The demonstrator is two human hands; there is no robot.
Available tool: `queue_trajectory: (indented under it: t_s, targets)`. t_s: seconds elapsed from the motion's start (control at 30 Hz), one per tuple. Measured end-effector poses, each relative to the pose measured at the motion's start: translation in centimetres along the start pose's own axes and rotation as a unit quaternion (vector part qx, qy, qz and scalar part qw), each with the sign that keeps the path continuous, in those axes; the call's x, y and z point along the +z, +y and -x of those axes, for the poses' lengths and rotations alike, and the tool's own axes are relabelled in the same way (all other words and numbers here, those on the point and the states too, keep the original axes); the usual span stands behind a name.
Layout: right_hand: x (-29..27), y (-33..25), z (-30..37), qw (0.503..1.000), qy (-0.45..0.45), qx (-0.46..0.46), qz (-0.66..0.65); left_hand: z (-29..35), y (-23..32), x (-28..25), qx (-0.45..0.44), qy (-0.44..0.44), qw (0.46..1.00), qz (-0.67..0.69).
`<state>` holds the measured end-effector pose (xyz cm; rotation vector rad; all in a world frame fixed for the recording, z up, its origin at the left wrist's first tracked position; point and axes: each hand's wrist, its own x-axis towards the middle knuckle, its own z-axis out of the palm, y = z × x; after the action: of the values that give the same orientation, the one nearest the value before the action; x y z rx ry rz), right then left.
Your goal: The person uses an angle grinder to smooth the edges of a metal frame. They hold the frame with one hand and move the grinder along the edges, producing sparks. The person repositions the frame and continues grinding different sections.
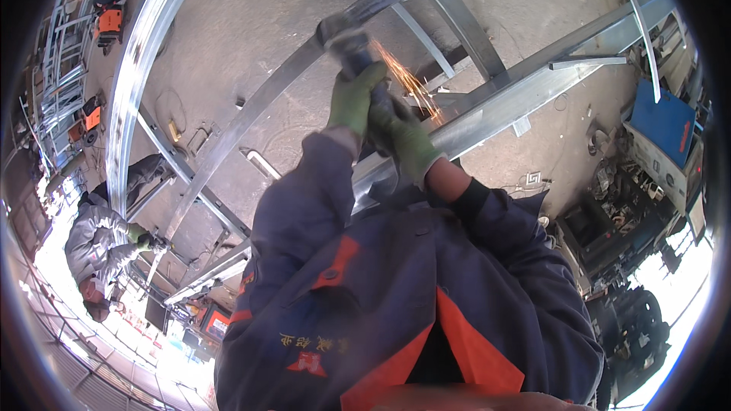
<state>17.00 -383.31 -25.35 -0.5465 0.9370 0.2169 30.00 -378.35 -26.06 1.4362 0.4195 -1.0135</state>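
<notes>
Both my hands, in green gloves, are wrapped round an angle grinder (353,52). My left hand (354,97) grips it near its head, and my right hand (411,141) holds its body further back. The grinder's head is against a curved metal bar (282,80), and motion blurs it, so the disc cannot be made out. Orange sparks (407,80) stream from it toward the lower right. They fall near a long straight steel beam (525,103) that crosses in front of me.
Another curved beam (141,53) rises at the left. At the lower left a co-worker (99,236) in gloves bends over the metalwork with a tool. A blue-topped machine (661,123) stands at the right. Orange machines (109,24) and stacked metal frames line the far left.
</notes>
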Motion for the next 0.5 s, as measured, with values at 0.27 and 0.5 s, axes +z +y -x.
queue_trajectory:
  t_s: [0.27, 0.5]
  targets:
    - [0.1, 0.7, 0.6, 0.997, 0.034, -0.039, -0.061, 0.0, 0.6, 0.6, -0.004, -0.096, 0.995, -0.037]
    - [0.4, 1.7, 1.0, 0.995, -0.033, 0.035, 0.082, 3.0, -1.3, -3.1, -0.021, 0.058, 0.997, 0.054]
